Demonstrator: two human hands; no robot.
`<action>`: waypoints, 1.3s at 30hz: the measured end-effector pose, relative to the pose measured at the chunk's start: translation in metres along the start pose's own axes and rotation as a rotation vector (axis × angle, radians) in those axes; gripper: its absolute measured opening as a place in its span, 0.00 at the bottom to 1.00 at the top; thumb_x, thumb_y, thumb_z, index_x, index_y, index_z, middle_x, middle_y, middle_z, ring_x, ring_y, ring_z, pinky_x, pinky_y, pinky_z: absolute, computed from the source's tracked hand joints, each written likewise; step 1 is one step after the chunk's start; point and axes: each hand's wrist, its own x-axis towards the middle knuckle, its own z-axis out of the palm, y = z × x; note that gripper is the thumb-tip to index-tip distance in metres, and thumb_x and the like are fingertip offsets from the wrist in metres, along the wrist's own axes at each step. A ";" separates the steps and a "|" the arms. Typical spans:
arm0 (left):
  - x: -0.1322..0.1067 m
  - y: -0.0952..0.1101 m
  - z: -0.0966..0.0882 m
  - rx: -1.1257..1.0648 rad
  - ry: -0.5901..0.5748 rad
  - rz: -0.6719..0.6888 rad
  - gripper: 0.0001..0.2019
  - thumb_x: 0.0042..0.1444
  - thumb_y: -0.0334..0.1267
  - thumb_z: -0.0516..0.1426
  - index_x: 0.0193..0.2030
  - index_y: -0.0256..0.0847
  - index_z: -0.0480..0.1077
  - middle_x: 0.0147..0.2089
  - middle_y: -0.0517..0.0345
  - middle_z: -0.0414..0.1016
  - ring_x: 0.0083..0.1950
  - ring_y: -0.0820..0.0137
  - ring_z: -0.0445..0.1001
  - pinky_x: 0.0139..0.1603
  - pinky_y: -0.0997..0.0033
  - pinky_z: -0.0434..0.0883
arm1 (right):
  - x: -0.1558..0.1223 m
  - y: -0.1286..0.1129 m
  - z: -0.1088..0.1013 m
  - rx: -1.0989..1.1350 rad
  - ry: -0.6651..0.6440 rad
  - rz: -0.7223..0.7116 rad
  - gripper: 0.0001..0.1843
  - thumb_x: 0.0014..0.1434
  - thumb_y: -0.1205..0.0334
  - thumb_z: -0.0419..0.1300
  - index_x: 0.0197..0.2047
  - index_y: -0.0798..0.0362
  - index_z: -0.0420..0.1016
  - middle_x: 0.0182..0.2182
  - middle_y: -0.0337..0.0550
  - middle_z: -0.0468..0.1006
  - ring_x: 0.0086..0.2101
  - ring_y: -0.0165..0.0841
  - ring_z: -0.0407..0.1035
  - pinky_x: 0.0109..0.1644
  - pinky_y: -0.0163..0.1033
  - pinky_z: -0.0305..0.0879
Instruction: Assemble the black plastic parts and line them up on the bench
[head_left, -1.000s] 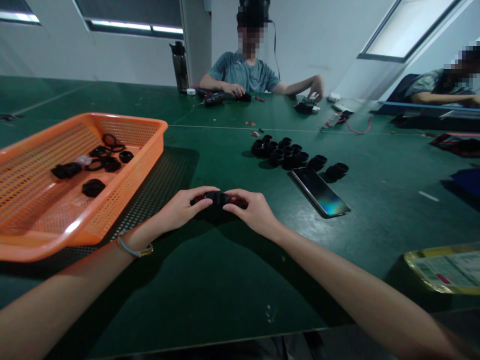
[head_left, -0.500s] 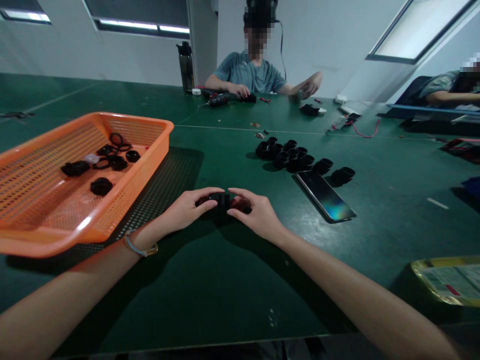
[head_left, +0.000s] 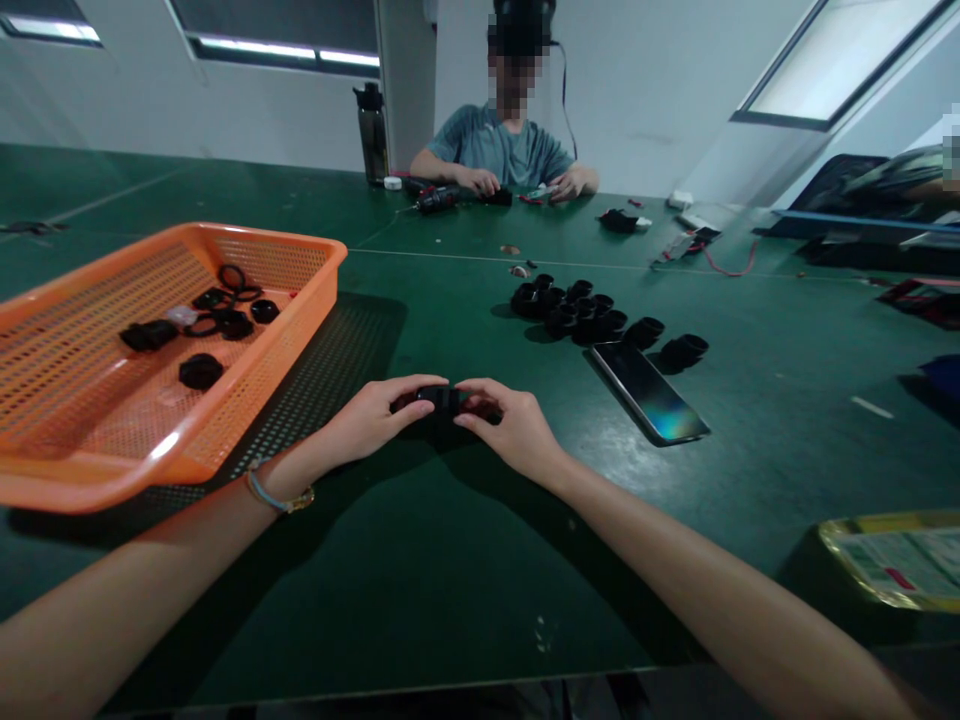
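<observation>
Just above the green table (head_left: 480, 560), a small black plastic part (head_left: 438, 398) lies between my two hands. My left hand (head_left: 382, 410) pinches its left side between thumb and fingers. From the right, my right hand (head_left: 510, 420) grips the other end with curled fingers. The fingers cover much of the part, so its exact kind does not show. Several short black tubular fittings (head_left: 585, 308) stand in a cluster beyond my right hand. Left of my hands sits an orange plastic basket (head_left: 274, 400) holding loose black parts and rings (head_left: 232, 280).
A smartphone (head_left: 651, 392) lies right of my hands. A yellow-rimmed container (head_left: 892, 565) is at the right edge. Across the table, a person (head_left: 510, 150) handles small parts beside a power drill (head_left: 436, 198) and a dark bottle (head_left: 370, 135). Wired parts (head_left: 686, 245) lie further right.
My hands stay almost in place around the black part. The person opposite has brought the outstretched hand back in toward the other hand on the table.
</observation>
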 end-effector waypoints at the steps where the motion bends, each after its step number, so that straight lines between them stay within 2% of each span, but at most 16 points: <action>1: 0.000 0.000 0.000 0.001 0.001 -0.002 0.22 0.56 0.46 0.48 0.55 0.40 0.67 0.51 0.53 0.75 0.48 0.61 0.73 0.48 0.65 0.68 | 0.000 0.000 0.000 -0.004 -0.001 -0.002 0.14 0.51 0.69 0.62 0.43 0.52 0.73 0.30 0.37 0.78 0.30 0.29 0.72 0.37 0.37 0.69; 17: 0.000 0.002 0.000 0.019 0.003 -0.002 0.23 0.56 0.46 0.48 0.54 0.39 0.67 0.52 0.52 0.74 0.49 0.60 0.72 0.49 0.64 0.67 | 0.001 0.001 0.001 -0.049 0.005 0.002 0.14 0.52 0.67 0.62 0.44 0.52 0.74 0.29 0.38 0.77 0.29 0.29 0.71 0.35 0.36 0.67; 26: 0.000 0.001 0.000 0.019 0.004 0.005 0.23 0.56 0.47 0.48 0.55 0.39 0.67 0.51 0.52 0.74 0.49 0.60 0.72 0.49 0.64 0.67 | 0.001 -0.001 0.000 -0.035 -0.010 -0.008 0.13 0.53 0.68 0.61 0.44 0.53 0.73 0.30 0.38 0.77 0.30 0.28 0.70 0.35 0.36 0.67; 32: -0.001 0.003 -0.001 0.020 -0.003 0.009 0.23 0.56 0.46 0.48 0.54 0.38 0.67 0.51 0.51 0.74 0.50 0.59 0.72 0.49 0.63 0.67 | 0.000 -0.001 -0.001 0.014 -0.045 -0.037 0.16 0.51 0.71 0.61 0.45 0.53 0.73 0.31 0.37 0.77 0.30 0.28 0.71 0.36 0.36 0.69; 39: 0.001 0.001 0.000 0.017 0.003 0.025 0.23 0.56 0.47 0.48 0.54 0.38 0.67 0.51 0.51 0.74 0.50 0.59 0.72 0.50 0.63 0.67 | 0.001 0.000 -0.001 -0.059 0.040 -0.081 0.14 0.49 0.72 0.63 0.41 0.52 0.76 0.34 0.40 0.78 0.32 0.29 0.71 0.37 0.37 0.68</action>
